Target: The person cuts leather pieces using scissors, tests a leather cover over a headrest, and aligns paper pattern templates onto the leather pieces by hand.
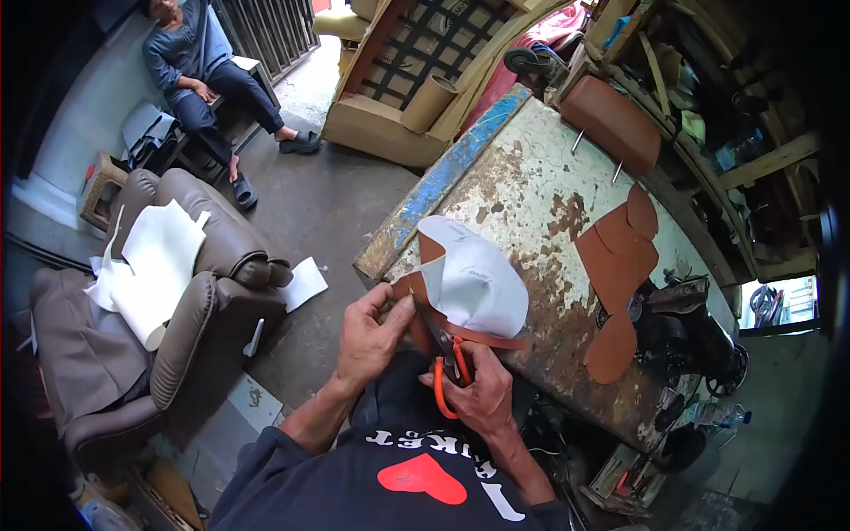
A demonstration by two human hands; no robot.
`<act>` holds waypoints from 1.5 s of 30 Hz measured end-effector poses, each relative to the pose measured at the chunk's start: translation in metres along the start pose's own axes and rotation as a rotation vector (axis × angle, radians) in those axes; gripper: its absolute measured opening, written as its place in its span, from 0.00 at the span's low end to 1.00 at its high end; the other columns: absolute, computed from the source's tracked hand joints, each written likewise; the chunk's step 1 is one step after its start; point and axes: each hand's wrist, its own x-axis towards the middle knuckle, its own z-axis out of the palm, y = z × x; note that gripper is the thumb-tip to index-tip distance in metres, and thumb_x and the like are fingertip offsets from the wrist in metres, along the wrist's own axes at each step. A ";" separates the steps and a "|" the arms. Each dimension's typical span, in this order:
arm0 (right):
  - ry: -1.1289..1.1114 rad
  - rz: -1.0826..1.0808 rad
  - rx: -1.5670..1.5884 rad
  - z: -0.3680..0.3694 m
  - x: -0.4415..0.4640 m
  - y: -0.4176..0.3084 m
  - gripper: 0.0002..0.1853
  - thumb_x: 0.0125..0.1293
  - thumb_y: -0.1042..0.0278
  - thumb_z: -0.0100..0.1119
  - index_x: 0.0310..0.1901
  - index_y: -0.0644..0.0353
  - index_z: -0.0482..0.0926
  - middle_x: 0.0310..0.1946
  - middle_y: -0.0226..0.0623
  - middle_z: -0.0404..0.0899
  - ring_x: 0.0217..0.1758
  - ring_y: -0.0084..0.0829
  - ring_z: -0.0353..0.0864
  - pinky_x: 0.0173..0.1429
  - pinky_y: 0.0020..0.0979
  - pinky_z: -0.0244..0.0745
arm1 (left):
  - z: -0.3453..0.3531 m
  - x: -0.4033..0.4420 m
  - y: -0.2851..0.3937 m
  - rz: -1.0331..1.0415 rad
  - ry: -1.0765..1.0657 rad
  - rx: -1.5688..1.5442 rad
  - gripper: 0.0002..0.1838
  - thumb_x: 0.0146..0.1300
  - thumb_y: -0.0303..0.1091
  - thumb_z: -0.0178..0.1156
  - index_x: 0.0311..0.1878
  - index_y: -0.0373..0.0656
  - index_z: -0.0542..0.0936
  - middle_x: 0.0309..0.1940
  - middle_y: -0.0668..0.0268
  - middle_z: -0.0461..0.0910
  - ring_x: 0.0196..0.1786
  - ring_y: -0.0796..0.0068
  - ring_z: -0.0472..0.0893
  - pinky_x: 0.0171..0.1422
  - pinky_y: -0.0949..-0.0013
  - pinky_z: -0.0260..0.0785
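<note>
A hand could slide across the chipped white-painted tabletop [542,181] here, between the white-backed brown leather piece [481,274] and the flat brown leather cutouts [618,252]. Beyond those, I see the black metal sewing machine [692,326] blocking the right, and the padded brown headrest [611,122] with metal rods [578,142] barring the far corner.

orange-handled scissors [439,380], white-backed brown piece [479,281], bulging, backing up

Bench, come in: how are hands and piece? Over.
Left hand pinching white-backed piece by its edge. Right hand gripping orange-handled scissors at the piece. Brown cutouts apart on table, not in the way.
</note>
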 end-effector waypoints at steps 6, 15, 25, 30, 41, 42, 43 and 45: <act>-0.004 -0.023 0.006 0.006 -0.003 0.009 0.32 0.52 0.57 0.88 0.52 0.64 0.81 0.36 0.40 0.82 0.34 0.36 0.85 0.40 0.38 0.82 | 0.003 -0.006 0.007 -0.023 -0.015 -0.033 0.14 0.79 0.39 0.64 0.52 0.36 0.84 0.34 0.74 0.85 0.35 0.90 0.78 0.37 0.78 0.70; 0.015 -0.005 0.038 -0.003 0.009 0.001 0.28 0.59 0.58 0.84 0.53 0.66 0.81 0.36 0.41 0.82 0.35 0.38 0.85 0.40 0.38 0.82 | 0.001 -0.009 0.010 -0.020 -0.113 0.036 0.14 0.78 0.38 0.64 0.54 0.35 0.84 0.36 0.72 0.85 0.37 0.87 0.79 0.39 0.78 0.72; 0.449 0.343 -0.654 -0.107 -0.021 0.071 0.22 0.65 0.60 0.74 0.53 0.65 0.81 0.50 0.50 0.82 0.54 0.56 0.82 0.57 0.52 0.77 | -0.127 0.043 0.069 0.620 0.487 -0.016 0.28 0.79 0.35 0.57 0.76 0.31 0.69 0.74 0.47 0.69 0.74 0.54 0.73 0.72 0.57 0.72; 0.585 0.233 -0.408 -0.143 -0.043 0.064 0.19 0.66 0.63 0.71 0.54 0.67 0.83 0.50 0.51 0.83 0.56 0.54 0.82 0.61 0.49 0.78 | -0.075 0.036 0.076 0.279 -0.325 0.421 0.16 0.77 0.33 0.63 0.63 0.39 0.80 0.31 0.71 0.75 0.28 0.85 0.71 0.29 0.77 0.59; 1.171 1.156 -1.326 -0.420 -0.237 0.197 0.51 0.60 0.51 0.80 0.82 0.43 0.61 0.78 0.54 0.64 0.78 0.68 0.64 0.72 0.65 0.71 | -0.060 0.065 0.067 0.614 0.428 0.006 0.17 0.81 0.40 0.60 0.63 0.38 0.80 0.59 0.59 0.78 0.64 0.66 0.77 0.69 0.61 0.70; 1.102 1.372 -1.189 -0.424 -0.222 0.187 0.52 0.60 0.51 0.80 0.82 0.35 0.59 0.81 0.53 0.58 0.80 0.69 0.60 0.71 0.71 0.69 | -0.085 0.066 0.052 0.722 0.403 0.354 0.24 0.81 0.44 0.61 0.70 0.39 0.75 0.67 0.57 0.74 0.72 0.62 0.72 0.76 0.58 0.67; 1.009 1.584 -1.046 -0.421 -0.209 0.171 0.53 0.60 0.50 0.81 0.83 0.26 0.57 0.84 0.53 0.53 0.82 0.71 0.56 0.71 0.77 0.68 | -0.070 0.059 0.063 0.639 0.455 0.160 0.24 0.82 0.43 0.60 0.72 0.39 0.73 0.64 0.58 0.77 0.67 0.64 0.76 0.71 0.61 0.71; 1.043 1.488 -1.128 -0.437 -0.243 0.212 0.50 0.61 0.52 0.80 0.80 0.20 0.60 0.85 0.49 0.49 0.82 0.74 0.55 0.68 0.83 0.67 | -0.052 0.043 0.079 0.554 0.360 -0.081 0.23 0.82 0.42 0.59 0.71 0.39 0.74 0.61 0.59 0.79 0.61 0.67 0.79 0.67 0.62 0.73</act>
